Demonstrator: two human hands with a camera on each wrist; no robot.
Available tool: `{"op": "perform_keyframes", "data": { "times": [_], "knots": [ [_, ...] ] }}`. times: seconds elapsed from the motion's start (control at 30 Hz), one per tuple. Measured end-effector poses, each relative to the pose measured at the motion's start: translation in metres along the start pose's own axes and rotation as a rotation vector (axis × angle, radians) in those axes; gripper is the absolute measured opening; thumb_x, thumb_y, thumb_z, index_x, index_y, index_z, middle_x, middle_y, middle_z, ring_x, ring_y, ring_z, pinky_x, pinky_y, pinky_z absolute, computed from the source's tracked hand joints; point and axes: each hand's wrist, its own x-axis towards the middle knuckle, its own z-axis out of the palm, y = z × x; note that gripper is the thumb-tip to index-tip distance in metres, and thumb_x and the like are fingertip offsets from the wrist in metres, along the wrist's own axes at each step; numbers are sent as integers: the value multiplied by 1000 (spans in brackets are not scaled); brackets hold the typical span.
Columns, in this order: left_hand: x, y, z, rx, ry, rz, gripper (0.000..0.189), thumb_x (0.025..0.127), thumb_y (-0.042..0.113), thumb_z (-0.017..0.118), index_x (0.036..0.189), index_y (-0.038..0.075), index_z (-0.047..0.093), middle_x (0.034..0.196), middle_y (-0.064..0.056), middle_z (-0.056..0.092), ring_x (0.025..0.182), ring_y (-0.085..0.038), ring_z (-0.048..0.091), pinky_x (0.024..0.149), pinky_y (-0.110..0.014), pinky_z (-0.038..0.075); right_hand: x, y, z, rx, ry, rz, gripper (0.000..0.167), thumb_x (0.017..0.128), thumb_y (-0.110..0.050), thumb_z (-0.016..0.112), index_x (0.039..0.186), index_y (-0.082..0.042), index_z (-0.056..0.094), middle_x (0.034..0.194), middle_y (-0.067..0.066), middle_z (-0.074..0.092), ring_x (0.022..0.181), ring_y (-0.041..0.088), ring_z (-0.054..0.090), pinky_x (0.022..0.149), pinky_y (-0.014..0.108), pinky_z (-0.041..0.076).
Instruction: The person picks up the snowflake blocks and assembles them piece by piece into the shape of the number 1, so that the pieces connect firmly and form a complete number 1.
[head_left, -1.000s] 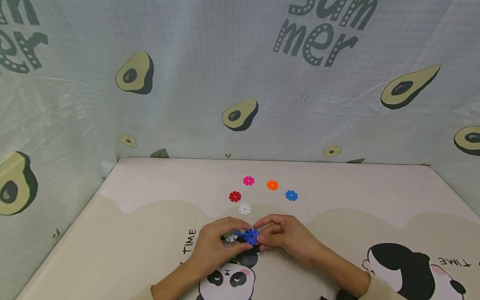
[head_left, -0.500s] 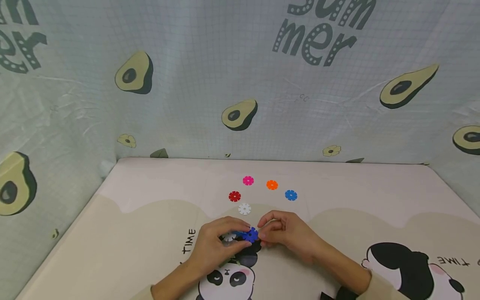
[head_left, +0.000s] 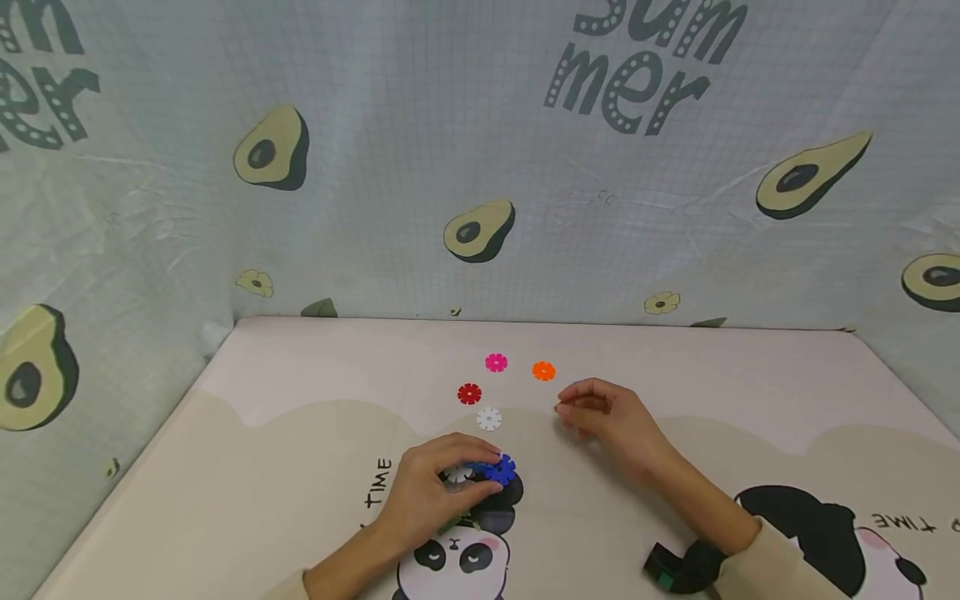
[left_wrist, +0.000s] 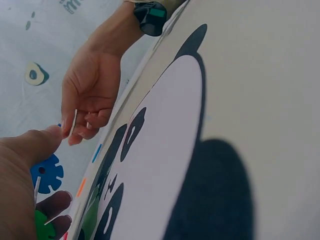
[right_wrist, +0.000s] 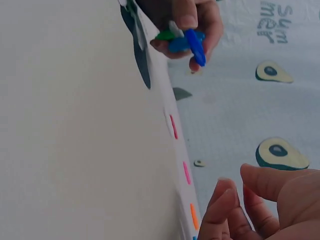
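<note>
Evidently the avocado-patterned cloth (head_left: 375,250) is the largest thing, hanging behind the table (head_left: 637,358), probably to screen the background. With the disc cluster (head_left: 501,470) as the clock's centre and twelve pointing away from the person, the panda print (head_left: 454,575) on the table lies at seven o'clock.

At nine, the left hand (head_left: 416,487) pinches the cluster between thumb and fingers, a hold that seems chosen to leave the side towards three o'clock free. The right hand (head_left: 613,423) hangs between two and three, thumb and fingertips bent and slightly apart with nothing visible between them; it hides most of the blue disc (left_wrist: 96,153) from the head camera. A black device (head_left: 682,571) is worn on the right wrist, at four o'clock.

The cluster shows dark blue, lighter blue, white and green pieces, seemingly clear of the tabletop; how they interlock is too small to tell.

Smallest are the loose discs, lying flat: the white disc (head_left: 489,419) at twelve, the pink disc (head_left: 496,362) farther out at twelve, the red disc (head_left: 469,394) near eleven, the orange disc (head_left: 543,371) at one, and the blue between one and two. Their spacing likely lets fingertips lift each singly.
</note>
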Motion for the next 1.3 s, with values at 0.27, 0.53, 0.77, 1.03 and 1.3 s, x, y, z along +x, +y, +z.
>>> {"op": "perform_keyframes", "data": {
  "times": [0.27,0.53,0.77,1.03,1.3],
  "knots": [
    [-2,-2,1,-4,3,8,25,77,12,81,100,10,72,102,-5,69,96,-18,65,87,-28,51,7,4,-13,-36,86,-8,32,88,-21,70,114,-2,62,109,12,64,90,26,61,75,29,51],
    [-3,-2,1,9,-3,16,24,77,12,81,100,10,72,102,-5,69,96,-17,65,87,-29,51,17,9,-24,-159,163,1,38,85,-26,74,114,-4,63,102,11,61,85,25,53,59,26,46],
    [-2,-2,1,11,-4,19,24,77,13,81,100,11,72,102,-5,69,96,-18,65,87,-29,51,26,20,-30,-220,158,-18,37,82,-23,77,112,-6,65,98,9,61,76,21,48,52,22,41],
    [-2,-4,1,9,-2,35,25,76,11,81,99,10,72,101,-6,70,95,-18,65,86,-28,51,31,28,-34,-338,145,-89,32,80,-19,79,109,-10,68,73,6,53,66,18,46,51,23,34],
    [-2,-4,1,19,-4,40,24,77,12,81,99,11,72,101,-5,70,95,-17,66,85,-28,52,32,28,-30,-455,166,-153,31,81,-16,77,110,-11,68,81,4,59,64,17,44,51,23,32]
  ]
}}
